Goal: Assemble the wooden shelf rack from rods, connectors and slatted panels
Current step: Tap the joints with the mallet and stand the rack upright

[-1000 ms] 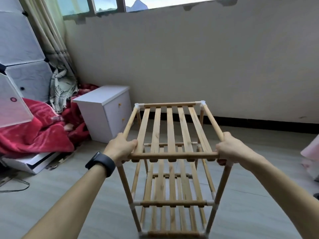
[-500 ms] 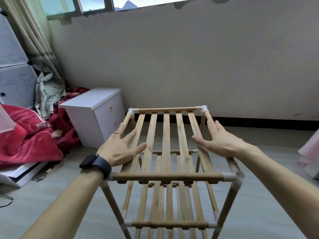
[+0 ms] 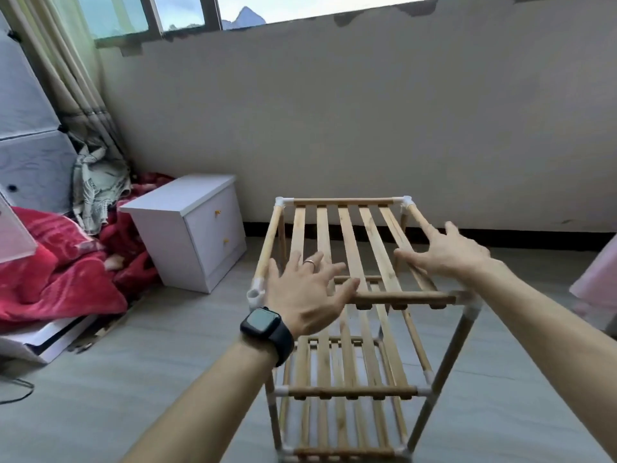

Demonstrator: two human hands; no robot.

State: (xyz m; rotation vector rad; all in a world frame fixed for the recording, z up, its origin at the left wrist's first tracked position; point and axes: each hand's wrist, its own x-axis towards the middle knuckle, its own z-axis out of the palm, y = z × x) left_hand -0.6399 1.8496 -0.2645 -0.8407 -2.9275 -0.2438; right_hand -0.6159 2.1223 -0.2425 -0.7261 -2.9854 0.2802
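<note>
The wooden rack (image 3: 347, 235) stands upright on the grey floor (image 3: 133, 379) near the wall (image 3: 367, 111), with three slatted shelves one above another. The left hand (image 3: 307, 292), with a black watch (image 3: 265, 329) on its wrist and a ring (image 3: 310, 261), is over the near left corner of the top shelf, fingers (image 3: 334, 270) spread wide and holding nothing. The right hand (image 3: 447, 252) is spread wide too, over the right side rod. Whether either hand touches the wood I cannot tell. A white bedside cabinet (image 3: 193, 228) stands left of the rack, with a red blanket (image 3: 56, 272) beyond it
</note>
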